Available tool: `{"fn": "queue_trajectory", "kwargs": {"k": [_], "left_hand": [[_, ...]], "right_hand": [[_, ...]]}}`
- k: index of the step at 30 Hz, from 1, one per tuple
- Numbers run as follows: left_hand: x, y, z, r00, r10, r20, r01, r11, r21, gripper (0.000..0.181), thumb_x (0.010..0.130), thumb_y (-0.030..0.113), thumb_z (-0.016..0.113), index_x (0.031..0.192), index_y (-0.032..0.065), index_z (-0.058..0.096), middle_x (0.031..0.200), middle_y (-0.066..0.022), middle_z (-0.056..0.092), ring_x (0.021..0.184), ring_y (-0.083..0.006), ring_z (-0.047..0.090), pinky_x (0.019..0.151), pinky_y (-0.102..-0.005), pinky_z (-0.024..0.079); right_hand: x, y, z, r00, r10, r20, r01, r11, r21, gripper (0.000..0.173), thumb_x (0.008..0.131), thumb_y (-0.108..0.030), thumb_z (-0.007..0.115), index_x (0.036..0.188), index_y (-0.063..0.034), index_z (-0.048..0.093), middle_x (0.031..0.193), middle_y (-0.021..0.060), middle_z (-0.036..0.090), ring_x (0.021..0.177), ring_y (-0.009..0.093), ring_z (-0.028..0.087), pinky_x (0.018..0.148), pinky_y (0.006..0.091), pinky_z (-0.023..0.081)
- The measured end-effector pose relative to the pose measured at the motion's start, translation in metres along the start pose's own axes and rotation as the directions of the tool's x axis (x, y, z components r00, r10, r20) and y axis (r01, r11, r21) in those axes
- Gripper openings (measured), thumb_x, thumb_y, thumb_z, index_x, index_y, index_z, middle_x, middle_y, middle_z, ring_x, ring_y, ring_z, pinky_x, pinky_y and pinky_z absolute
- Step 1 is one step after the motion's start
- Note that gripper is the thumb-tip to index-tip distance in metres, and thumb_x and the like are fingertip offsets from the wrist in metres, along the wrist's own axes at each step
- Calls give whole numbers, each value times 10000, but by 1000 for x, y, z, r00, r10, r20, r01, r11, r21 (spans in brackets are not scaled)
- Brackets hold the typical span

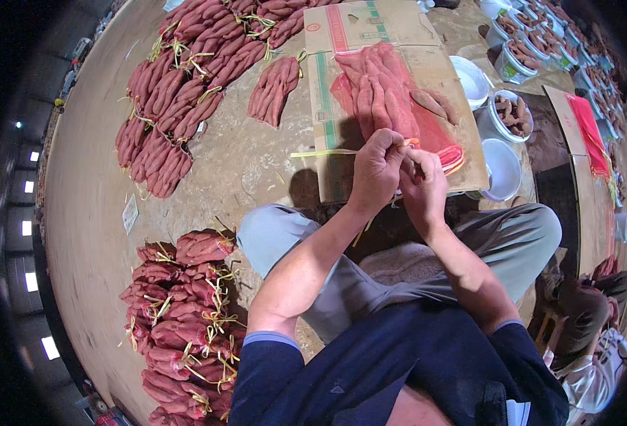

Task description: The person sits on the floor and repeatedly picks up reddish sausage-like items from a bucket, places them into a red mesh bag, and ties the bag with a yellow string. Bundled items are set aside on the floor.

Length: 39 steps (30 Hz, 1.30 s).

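Note:
A red mesh bag of sweet potatoes [380, 93] lies on a flattened cardboard box [324, 175] before me. My left hand [377, 162] pinches the gathered mouth of this bag between thumb and fingers. Close against it, my right hand [424, 173] grips the same gathered end. A pale yellow tie strip [321, 153] sticks out to the left from under my left hand. Under and beside the filled bag is a stack of flat red mesh bags [436, 136]. Two loose sweet potatoes [429, 104] rest on that stack at the right.
Tied bags of sweet potatoes [185, 69] cover the floor at upper left, with another pile [185, 325] near my left knee. One tied bag [275, 90] lies alone. White buckets [501, 169] stand right of the cardboard. Another person [585, 330] sits at lower right.

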<state>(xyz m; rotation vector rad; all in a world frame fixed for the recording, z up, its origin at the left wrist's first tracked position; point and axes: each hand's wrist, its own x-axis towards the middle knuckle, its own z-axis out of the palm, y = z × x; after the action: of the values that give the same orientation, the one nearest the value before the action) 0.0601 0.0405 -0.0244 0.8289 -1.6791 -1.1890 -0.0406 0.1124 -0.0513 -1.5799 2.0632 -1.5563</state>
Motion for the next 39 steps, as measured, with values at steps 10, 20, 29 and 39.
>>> {"fn": "queue_trajectory", "kwargs": {"k": [10, 20, 29, 39], "left_hand": [[-6, 2, -3, 998, 5, 66, -4, 1000, -29, 63, 995, 67, 639, 961, 23, 608, 795, -27, 588, 779, -84, 532, 710, -272, 471], [-7, 3, -1, 991, 50, 122, -50, 999, -4, 53, 974, 40, 645, 949, 10, 610, 786, -27, 581, 768, -84, 536, 696, -267, 474], [2, 4, -4, 989, -115, 90, 123, 989, -86, 66, 1013, 81, 630, 974, 29, 620, 816, 20, 585, 791, -54, 508, 709, -241, 455], [8, 9, 3, 983, -145, 111, 149, 989, -24, 141, 1026, 134, 626, 956, 13, 607, 795, -34, 627, 764, -79, 550, 683, -273, 486]], "right_hand": [[2, 12, 11, 988, -151, 18, 149, 985, 91, 416, 806, 47, 676, 1207, -26, 588, 1160, 204, 585, 1043, 402, 566, 919, 442, 484], [17, 32, -5, 962, -246, 114, 262, 952, -160, 242, 822, -21, 652, 1063, -11, 648, 998, 159, 650, 949, 372, 630, 821, 433, 526], [18, 20, -1, 953, -275, 131, 286, 956, -74, 430, 773, -5, 714, 1194, 12, 624, 1160, 212, 602, 1054, 396, 596, 898, 460, 505], [1, 34, 7, 959, -272, 82, 282, 946, -159, 339, 880, -34, 682, 1213, 18, 643, 1167, 195, 590, 1058, 379, 590, 888, 421, 517]]}}
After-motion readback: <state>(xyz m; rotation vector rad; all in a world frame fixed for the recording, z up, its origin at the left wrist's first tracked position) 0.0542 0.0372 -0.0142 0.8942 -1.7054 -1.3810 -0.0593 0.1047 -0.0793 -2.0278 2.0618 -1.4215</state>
